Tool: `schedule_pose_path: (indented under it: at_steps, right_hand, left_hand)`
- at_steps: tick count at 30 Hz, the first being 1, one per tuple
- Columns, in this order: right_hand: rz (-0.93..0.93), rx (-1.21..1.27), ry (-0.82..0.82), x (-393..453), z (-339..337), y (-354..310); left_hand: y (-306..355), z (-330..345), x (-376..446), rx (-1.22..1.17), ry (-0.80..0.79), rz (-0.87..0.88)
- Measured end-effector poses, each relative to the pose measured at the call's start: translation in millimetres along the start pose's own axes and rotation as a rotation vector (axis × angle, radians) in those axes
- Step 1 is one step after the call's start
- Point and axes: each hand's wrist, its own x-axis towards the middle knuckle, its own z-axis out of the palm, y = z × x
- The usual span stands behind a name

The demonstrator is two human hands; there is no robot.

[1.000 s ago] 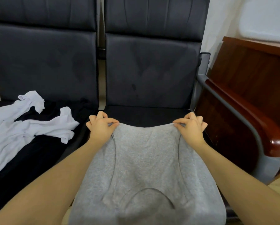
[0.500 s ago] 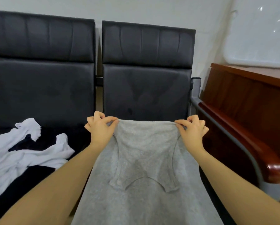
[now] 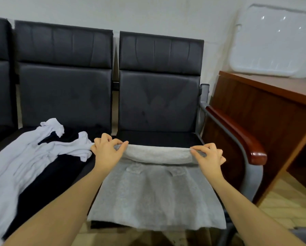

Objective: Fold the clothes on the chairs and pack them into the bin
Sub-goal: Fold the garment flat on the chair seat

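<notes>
On the black chair seat (image 3: 157, 138), both hands' fingers (image 3: 201, 150) pinch a grey garment's (image 3: 155, 192) rolled fold.

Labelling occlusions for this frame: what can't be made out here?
- Head view: grey knitted garment, type unclear; far edge is rolled over, pinched by left hand and right hand.
- White crumpled garment: cut off by left edge.
- Translucent plastic bin: interior hidden, cut off by right edge.
</notes>
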Motion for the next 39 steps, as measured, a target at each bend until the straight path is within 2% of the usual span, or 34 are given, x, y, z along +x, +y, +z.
schedule_pose_path:
  at_steps: [12, 14, 17, 20, 24, 34, 39]
  right_hand:
    - [0.019, 0.111, -0.107, -113, -35, 23]
    - [0.041, -0.012, -0.178, -120, -31, 27]
    - [0.014, -0.384, -0.425, -125, -17, 36]
    - [-0.016, -0.437, -0.66, -127, 4, 45]
    - [-0.002, -0.461, -0.73, -117, 24, 55]
    - [-0.062, -0.522, -0.662, -78, 48, 65]
    - [-0.081, -0.416, -0.508, -75, 50, 55]
  left_hand:
    - [-21, -33, -110, 0.011, 0.023, -0.061]
    - [-24, -28, -123, 0.169, -0.185, -0.093]
    - [-24, -14, -139, 0.406, -0.552, -0.042]
    - [-28, 1, -144, 0.502, -0.668, 0.091]
    - [-30, 11, -135, 0.5, -0.832, -0.003]
    - [-42, 34, -107, 0.481, -0.786, -0.032]
    - [-27, 42, -98, 0.432, -0.668, 0.103]
